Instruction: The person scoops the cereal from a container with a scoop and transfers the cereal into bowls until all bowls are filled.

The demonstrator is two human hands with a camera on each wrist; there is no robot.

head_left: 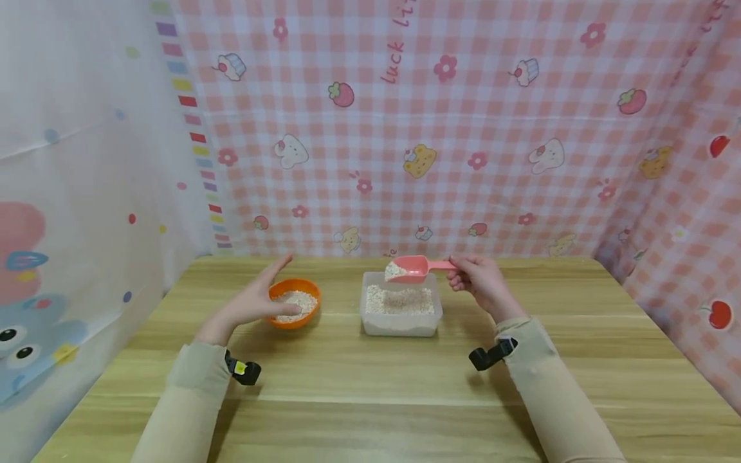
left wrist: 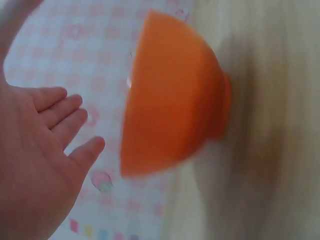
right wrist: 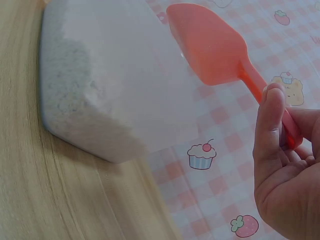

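Wooden table [head_left: 370, 386]: 1 orange bowl [head_left: 294, 302] by relaxed left hand [head_left: 255, 302], right hand [head_left: 480, 283] grasping 1 pink scoop [head_left: 413, 268]

Both arms in beige long sleeves [head_left: 191, 392], a small black camera [head_left: 243, 371] with a yellow mark strapped at each wrist.

pink scoop [head_left: 413, 267], orange bowl [head_left: 294, 303], pink-checked cloth [head_left: 463, 128]
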